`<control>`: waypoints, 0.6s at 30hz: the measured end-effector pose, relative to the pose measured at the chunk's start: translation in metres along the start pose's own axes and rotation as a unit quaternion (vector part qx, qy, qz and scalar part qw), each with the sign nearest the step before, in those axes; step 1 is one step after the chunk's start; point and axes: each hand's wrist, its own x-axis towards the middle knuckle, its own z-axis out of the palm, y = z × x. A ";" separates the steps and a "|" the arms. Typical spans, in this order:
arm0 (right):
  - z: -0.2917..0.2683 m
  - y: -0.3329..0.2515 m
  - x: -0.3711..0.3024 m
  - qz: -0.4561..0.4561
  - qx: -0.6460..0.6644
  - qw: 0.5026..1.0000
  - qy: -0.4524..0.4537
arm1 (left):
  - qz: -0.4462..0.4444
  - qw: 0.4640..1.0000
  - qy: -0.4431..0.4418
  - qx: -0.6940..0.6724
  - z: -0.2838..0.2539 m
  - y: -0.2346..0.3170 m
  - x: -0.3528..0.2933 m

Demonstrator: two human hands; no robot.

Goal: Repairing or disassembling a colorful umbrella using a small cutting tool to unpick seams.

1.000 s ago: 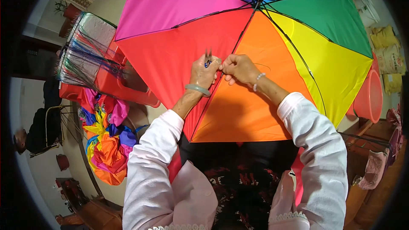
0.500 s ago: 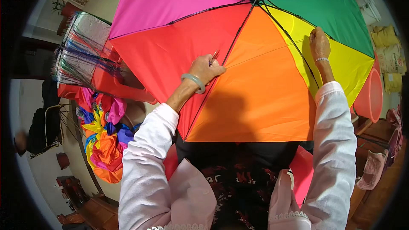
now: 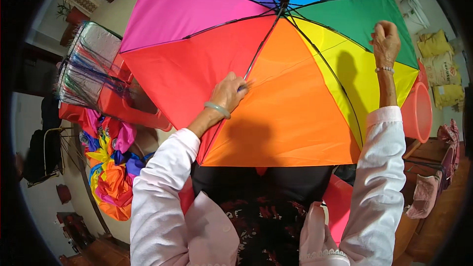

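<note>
An opened rainbow umbrella (image 3: 276, 133) lies inside up across my lap, with its black ribs meeting at the hub near the top. My left hand (image 3: 227, 94), with a pale bangle at the wrist, is closed on the rib between the red and orange panels. A small purple-blue thing, too blurred to name, shows between its fingers. From there a thin thread (image 3: 295, 62) slants up over the orange and yellow panels toward my right hand (image 3: 386, 44). That hand is raised over the green panel's edge, fingers pinched together; its fingertips hide any small tool.
At the left, a white foam block (image 3: 88, 64) draped with coloured threads sits on a red plastic stool (image 3: 130, 111). Below it is a heap of colourful folded fabric (image 3: 116, 177). A pink basin (image 3: 418, 113) and yellow sacks (image 3: 436, 44) stand at the right.
My right hand has lifted up and to the right, away from the yellow panel. The left hand stays by the same rib. The umbrella has shifted slightly left in view.
</note>
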 end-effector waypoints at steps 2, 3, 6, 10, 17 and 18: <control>0.006 -0.013 -0.007 0.005 0.033 0.975 -0.218 | -0.043 0.985 -0.012 -0.166 -0.002 -0.005 0.005; 0.016 -0.019 -0.021 -0.085 -0.008 0.954 -0.289 | -0.043 0.985 -0.013 -0.165 -0.007 -0.002 0.005; 0.057 -0.032 -0.091 -0.234 -0.002 0.814 -0.531 | -0.250 0.842 0.003 -0.478 -0.029 0.013 0.004; 0.090 -0.070 -0.186 -0.197 0.003 0.745 -0.638 | -0.253 0.830 0.055 -0.494 -0.037 0.019 -0.003; 0.124 -0.065 -0.221 0.118 0.148 0.774 -0.604 | -0.217 0.843 0.060 -0.488 -0.035 0.019 -0.006; 0.124 -0.067 -0.218 0.232 0.191 0.731 -0.612 | -0.217 0.848 0.056 -0.480 -0.034 0.017 -0.007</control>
